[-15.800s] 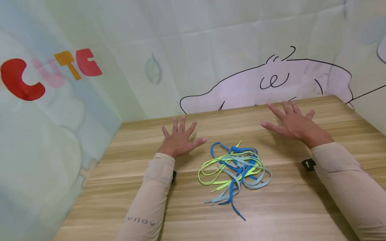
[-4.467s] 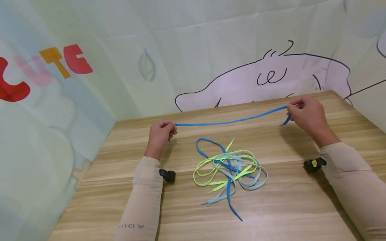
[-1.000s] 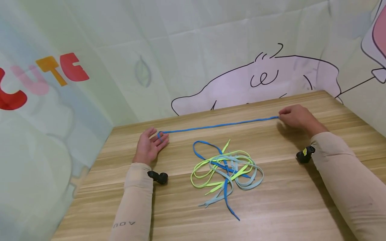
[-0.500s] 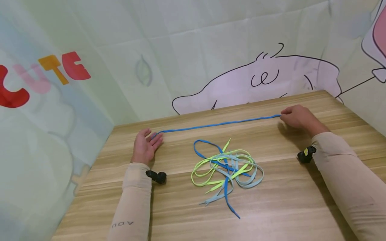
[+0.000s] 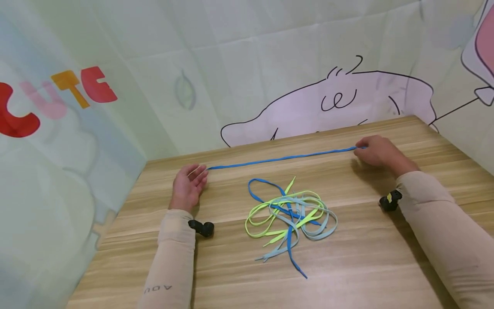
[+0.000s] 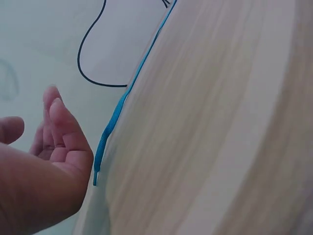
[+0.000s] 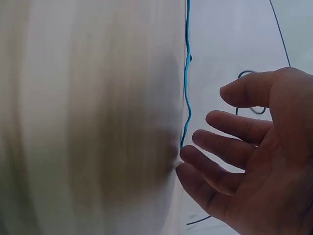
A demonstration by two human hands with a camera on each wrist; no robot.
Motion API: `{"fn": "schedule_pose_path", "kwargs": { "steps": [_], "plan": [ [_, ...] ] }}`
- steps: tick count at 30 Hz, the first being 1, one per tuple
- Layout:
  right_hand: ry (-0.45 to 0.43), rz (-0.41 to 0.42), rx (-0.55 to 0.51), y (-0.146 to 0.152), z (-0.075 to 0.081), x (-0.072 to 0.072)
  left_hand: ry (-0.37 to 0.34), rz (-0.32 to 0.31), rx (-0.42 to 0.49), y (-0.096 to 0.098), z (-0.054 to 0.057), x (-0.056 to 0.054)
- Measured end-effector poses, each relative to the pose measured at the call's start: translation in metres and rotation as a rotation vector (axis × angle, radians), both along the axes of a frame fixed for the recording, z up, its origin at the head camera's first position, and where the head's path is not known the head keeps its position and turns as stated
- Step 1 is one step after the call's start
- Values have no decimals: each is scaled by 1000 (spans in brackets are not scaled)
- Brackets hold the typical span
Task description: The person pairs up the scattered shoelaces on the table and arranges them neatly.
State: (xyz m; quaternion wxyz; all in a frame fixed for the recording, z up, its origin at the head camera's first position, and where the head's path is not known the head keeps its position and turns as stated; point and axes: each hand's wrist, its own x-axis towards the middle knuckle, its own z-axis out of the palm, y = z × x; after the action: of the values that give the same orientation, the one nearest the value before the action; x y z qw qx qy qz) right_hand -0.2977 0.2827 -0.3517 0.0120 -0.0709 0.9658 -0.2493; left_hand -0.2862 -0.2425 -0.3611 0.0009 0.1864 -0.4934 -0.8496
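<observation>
A blue shoelace [image 5: 281, 159] lies nearly straight along the back of the table. At its left end is my left hand [image 5: 188, 186], palm turned inward and fingers loosely bent, holding nothing. In the left wrist view the lace's tipped end [image 6: 95, 177] shows just beside that hand. Over the right end, my right hand [image 5: 380, 154] has its fingertips low at the lace, thumb and fingers apart in the right wrist view. Nearer the front lies a tangle of a yellow-green shoelace [image 5: 275, 233], a light blue shoelace [image 5: 318, 237] and another blue shoelace [image 5: 289, 240].
The wood-grain table [image 5: 239, 274] ends at its back edge just behind the straightened lace. A printed cloth backdrop [image 5: 239, 77] rises behind and to the left. A black wrist camera [image 5: 202, 228] sits on the left cuff, another black camera [image 5: 390, 200] on the right.
One blue shoelace has come out of the tangle and been stretched along the back. Since one second ago, the lace's left end has slipped off my left fingers, and my right fingers have loosened from its other end.
</observation>
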Motion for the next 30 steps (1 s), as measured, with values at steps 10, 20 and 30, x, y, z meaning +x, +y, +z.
{"fn": "schedule_pose_path", "kwargs": {
  "steps": [10, 20, 30],
  "plan": [
    [45, 23, -17, -16, 2, 4, 11, -178, -242, 31, 0, -2],
    [28, 34, -57, -35, 8, 12, 93, -373, -509, 58, 2, 0],
    [47, 51, -64, -54, 12, 22, 117, -498, -835, 79, 8, 5]
  ]
}}
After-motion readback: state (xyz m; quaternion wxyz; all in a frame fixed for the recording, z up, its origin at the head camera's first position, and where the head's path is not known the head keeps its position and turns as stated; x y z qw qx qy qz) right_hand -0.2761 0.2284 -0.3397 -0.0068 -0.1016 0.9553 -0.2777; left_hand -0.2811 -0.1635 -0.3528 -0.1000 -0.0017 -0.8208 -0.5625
